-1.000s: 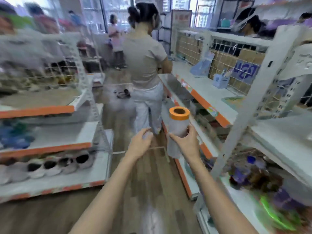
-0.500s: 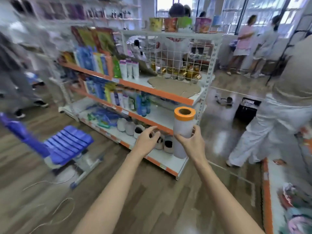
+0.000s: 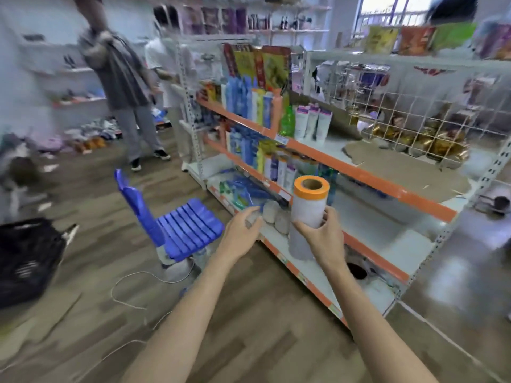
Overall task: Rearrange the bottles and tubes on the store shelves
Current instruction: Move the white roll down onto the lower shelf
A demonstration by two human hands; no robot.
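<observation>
My right hand [image 3: 322, 239] grips an upright white roll with an orange top rim [image 3: 308, 211], held in front of the orange-edged store shelves [image 3: 367, 175]. My left hand [image 3: 242, 233] hovers just left of the roll with fingers loosely curled; whether it holds anything is unclear. White tubes [image 3: 311, 121] stand on the upper shelf beside blue and green bottles [image 3: 250, 102]. More bottles [image 3: 279, 167] fill the middle shelf. Grey rolls [image 3: 276, 217] lie on the bottom shelf behind my hands.
A blue plastic chair [image 3: 177, 225] stands on the wooden floor left of the shelves, with a white cable [image 3: 130, 283] trailing by it. Two people [image 3: 124, 78] stand at the back left. A black basket [image 3: 25, 258] sits at far left. A wire grid panel [image 3: 414, 106] backs the shelf.
My view has swung left from the aisle onto the stocked shelf unit, which is now closer. The roll stays in my right hand and my left hand stays beside it.
</observation>
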